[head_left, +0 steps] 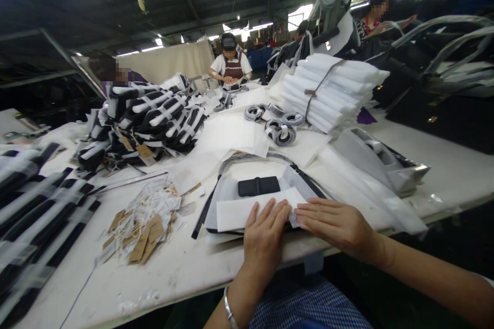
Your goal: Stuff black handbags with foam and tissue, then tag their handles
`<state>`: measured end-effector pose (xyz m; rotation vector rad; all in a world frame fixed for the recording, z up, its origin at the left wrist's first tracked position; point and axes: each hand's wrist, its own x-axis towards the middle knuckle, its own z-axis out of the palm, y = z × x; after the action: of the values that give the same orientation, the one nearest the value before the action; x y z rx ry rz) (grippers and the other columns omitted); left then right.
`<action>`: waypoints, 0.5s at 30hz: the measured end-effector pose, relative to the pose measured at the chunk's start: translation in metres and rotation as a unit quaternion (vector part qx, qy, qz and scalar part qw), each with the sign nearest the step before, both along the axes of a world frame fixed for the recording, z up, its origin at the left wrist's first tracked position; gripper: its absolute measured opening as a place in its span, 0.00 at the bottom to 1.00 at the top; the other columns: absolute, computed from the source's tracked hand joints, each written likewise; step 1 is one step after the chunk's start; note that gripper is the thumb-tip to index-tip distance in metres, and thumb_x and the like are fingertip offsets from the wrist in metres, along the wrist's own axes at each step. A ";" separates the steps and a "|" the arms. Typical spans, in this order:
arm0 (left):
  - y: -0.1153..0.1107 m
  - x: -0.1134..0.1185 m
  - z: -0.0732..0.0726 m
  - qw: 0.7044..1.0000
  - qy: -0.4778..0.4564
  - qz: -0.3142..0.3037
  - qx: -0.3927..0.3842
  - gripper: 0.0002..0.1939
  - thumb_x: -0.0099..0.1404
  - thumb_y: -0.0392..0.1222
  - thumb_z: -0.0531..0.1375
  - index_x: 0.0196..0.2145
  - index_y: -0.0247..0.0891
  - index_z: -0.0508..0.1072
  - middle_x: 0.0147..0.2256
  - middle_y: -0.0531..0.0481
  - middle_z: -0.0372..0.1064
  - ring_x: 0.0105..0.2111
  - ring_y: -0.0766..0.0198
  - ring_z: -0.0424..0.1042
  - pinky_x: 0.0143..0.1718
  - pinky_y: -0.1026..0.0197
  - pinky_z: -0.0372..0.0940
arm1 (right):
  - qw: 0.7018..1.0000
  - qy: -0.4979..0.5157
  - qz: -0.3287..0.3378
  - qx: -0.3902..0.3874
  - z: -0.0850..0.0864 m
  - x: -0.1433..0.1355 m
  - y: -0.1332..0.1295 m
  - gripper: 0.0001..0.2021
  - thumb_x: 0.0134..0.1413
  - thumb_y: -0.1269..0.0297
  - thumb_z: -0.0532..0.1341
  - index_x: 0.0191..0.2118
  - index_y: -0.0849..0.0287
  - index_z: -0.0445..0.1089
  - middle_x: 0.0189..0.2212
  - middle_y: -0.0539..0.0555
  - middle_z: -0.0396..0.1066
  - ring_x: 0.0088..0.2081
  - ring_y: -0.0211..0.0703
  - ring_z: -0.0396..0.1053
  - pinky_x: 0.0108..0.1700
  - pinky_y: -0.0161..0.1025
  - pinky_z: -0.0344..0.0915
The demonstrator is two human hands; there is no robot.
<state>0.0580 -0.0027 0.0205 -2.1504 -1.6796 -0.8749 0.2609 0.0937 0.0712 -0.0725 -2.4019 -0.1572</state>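
A black handbag [211, 221] lies flat at the table's near edge, its front covered by white wrapping sheet. Its handle [227, 160], wrapped in clear film, arches away from me. Across the bag's lower part rests a folded white sheet [235, 214], just below a small black wallet-like piece [258, 186] with a band round its middle. My left hand [264, 239] presses on the folded sheet with fingers stretched out. At the sheet's right end, my right hand [337, 223] lies with straight fingers over the bag's edge. Both palms face down, and neither hand grips anything visible.
Left of the bag is a heap of paper tags with strings [148, 226]. Wrapped black bags [150, 113] are piled behind it. Coiled straps [280, 132] and a tied white bundle [324, 90] stand farther back. A grey holder [376, 159] sits right. A co-worker [231, 64] works opposite.
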 end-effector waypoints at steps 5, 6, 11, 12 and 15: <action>-0.001 0.001 0.000 1.000 0.017 0.007 0.000 0.22 0.73 0.36 0.51 0.63 0.45 0.63 0.61 0.54 0.65 0.61 0.60 0.64 0.65 0.48 0.55 | 1.000 -0.004 -0.006 -0.011 -0.014 0.010 -0.007 0.12 0.62 0.75 0.60 0.49 0.63 0.74 0.49 0.59 0.77 0.53 0.46 0.73 0.58 0.47 0.70; -0.001 0.001 0.000 1.000 0.020 0.005 0.007 0.22 0.73 0.36 0.52 0.63 0.46 0.63 0.61 0.55 0.66 0.61 0.60 0.65 0.65 0.47 0.55 | 1.000 0.004 -0.009 -0.018 -0.018 0.011 -0.008 0.12 0.61 0.75 0.61 0.50 0.63 0.74 0.49 0.59 0.77 0.53 0.46 0.73 0.58 0.47 0.70; -0.002 -0.001 0.002 0.999 0.027 -0.024 0.033 0.20 0.73 0.36 0.53 0.59 0.50 0.68 0.57 0.58 0.70 0.60 0.58 0.66 0.65 0.47 0.54 | 0.998 0.039 -0.019 -0.043 -0.036 0.011 -0.010 0.16 0.60 0.75 0.63 0.53 0.59 0.73 0.49 0.57 0.77 0.54 0.45 0.73 0.58 0.48 0.70; -0.002 -0.001 0.002 0.999 0.030 -0.031 0.034 0.20 0.73 0.36 0.53 0.59 0.50 0.68 0.57 0.57 0.70 0.60 0.58 0.66 0.65 0.47 0.54 | 0.998 0.045 -0.019 -0.043 -0.039 0.011 -0.010 0.16 0.59 0.75 0.63 0.53 0.59 0.73 0.49 0.56 0.77 0.54 0.45 0.73 0.59 0.47 0.70; -0.002 -0.003 0.003 0.998 0.041 -0.043 0.031 0.21 0.72 0.34 0.53 0.59 0.49 0.68 0.57 0.55 0.71 0.60 0.59 0.67 0.64 0.49 0.55 | 0.997 0.058 -0.014 -0.047 -0.046 0.011 -0.009 0.18 0.59 0.75 0.64 0.54 0.60 0.72 0.48 0.56 0.77 0.54 0.43 0.72 0.60 0.46 0.68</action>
<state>0.0551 -0.0050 0.0232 -2.1991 -1.5121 -0.8380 0.2720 0.0843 0.0255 -0.1537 -2.2921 -0.0518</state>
